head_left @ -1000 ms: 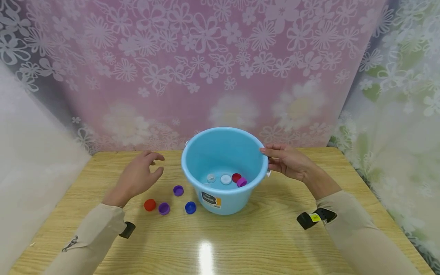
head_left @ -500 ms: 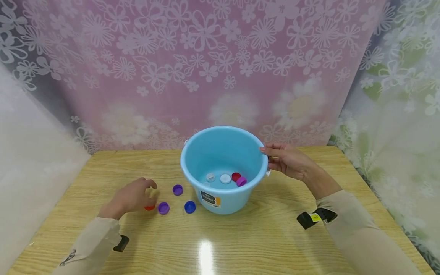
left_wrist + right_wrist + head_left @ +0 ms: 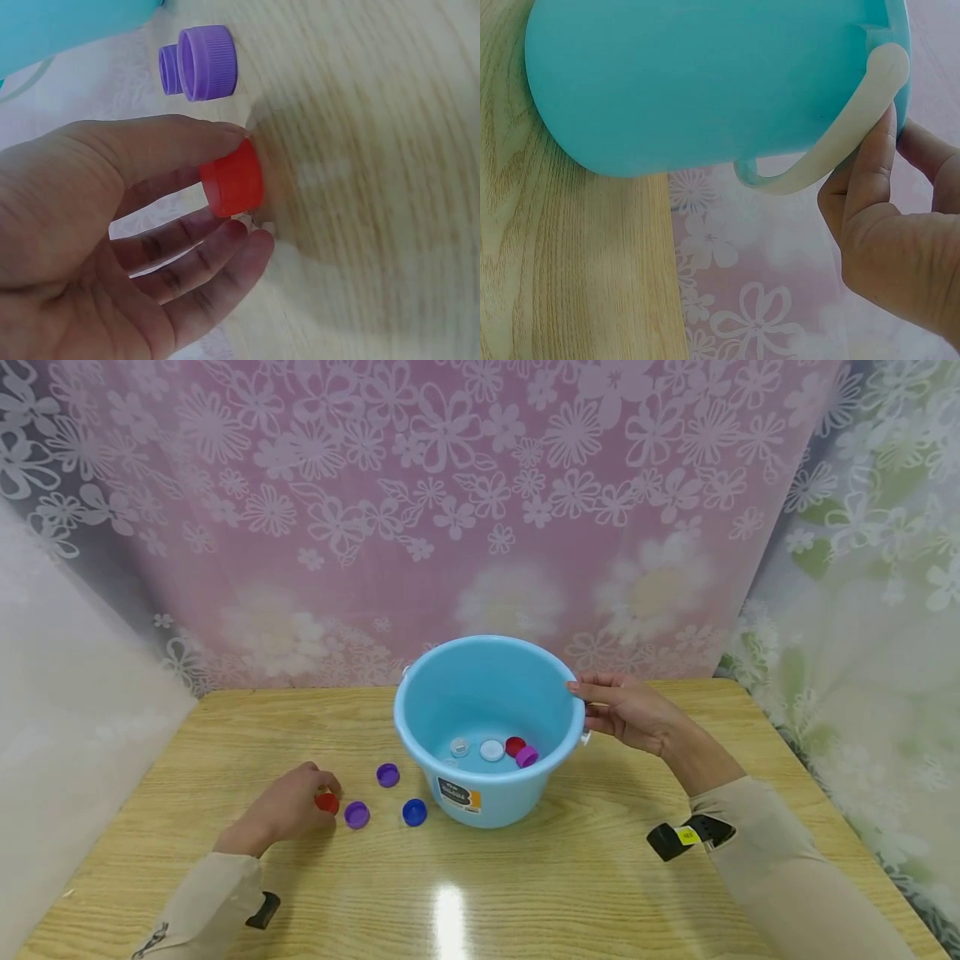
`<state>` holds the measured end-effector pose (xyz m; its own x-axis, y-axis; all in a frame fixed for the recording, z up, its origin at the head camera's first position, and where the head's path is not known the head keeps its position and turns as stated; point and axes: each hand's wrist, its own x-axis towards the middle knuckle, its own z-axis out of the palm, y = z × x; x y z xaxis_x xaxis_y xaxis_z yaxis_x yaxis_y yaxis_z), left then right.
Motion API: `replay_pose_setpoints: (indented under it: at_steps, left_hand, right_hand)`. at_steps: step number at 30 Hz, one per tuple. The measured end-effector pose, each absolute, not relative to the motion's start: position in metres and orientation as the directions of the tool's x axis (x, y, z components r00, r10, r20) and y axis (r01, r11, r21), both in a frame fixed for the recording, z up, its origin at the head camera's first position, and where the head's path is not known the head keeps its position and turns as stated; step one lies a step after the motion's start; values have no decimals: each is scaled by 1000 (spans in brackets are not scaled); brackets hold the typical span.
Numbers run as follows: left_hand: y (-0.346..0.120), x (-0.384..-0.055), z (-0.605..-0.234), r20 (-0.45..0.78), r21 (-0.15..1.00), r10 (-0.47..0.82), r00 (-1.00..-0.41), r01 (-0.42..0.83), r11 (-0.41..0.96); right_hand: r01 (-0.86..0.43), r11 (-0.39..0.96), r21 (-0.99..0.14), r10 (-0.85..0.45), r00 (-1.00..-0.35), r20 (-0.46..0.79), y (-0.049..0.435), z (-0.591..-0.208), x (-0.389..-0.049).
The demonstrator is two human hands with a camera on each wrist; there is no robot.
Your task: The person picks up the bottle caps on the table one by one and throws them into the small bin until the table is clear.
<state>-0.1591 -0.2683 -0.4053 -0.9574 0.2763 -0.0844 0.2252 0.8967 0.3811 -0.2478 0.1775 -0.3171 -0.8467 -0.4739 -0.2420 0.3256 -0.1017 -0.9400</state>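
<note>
My left hand (image 3: 291, 806) is low over the left part of the table, with thumb and fingers around a red bottle cap (image 3: 234, 180). In the left wrist view the thumb lies along one side of that cap and the fingertips are at the other. Two purple bottle caps (image 3: 357, 815) and a blue bottle cap (image 3: 415, 812) lie between this hand and the light blue bucket (image 3: 487, 802). My right hand (image 3: 630, 712) grips the bucket's right rim, thumb at the edge and fingers outside by the white handle (image 3: 840, 139).
Inside the bucket lie several caps, among them a white cap (image 3: 492, 751), a dark red cap (image 3: 515, 746) and a magenta cap (image 3: 527, 756). The wooden table (image 3: 570, 877) ends at a pink flowered curtain (image 3: 480, 527) behind the bucket.
My left hand has come down and toward me from above the table to the red bottle cap, its fingers closing around it. The right hand and the bucket stay in place.
</note>
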Motion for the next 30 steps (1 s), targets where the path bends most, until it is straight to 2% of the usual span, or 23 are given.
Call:
replay_pose_setpoints:
  at_steps: [30]
  left_hand:
    - [-270, -155, -413, -53, 398, 258, -965, 216, 891]
  right_hand:
    - [307, -86, -948, -477, -848, -231, 177, -319, -247]
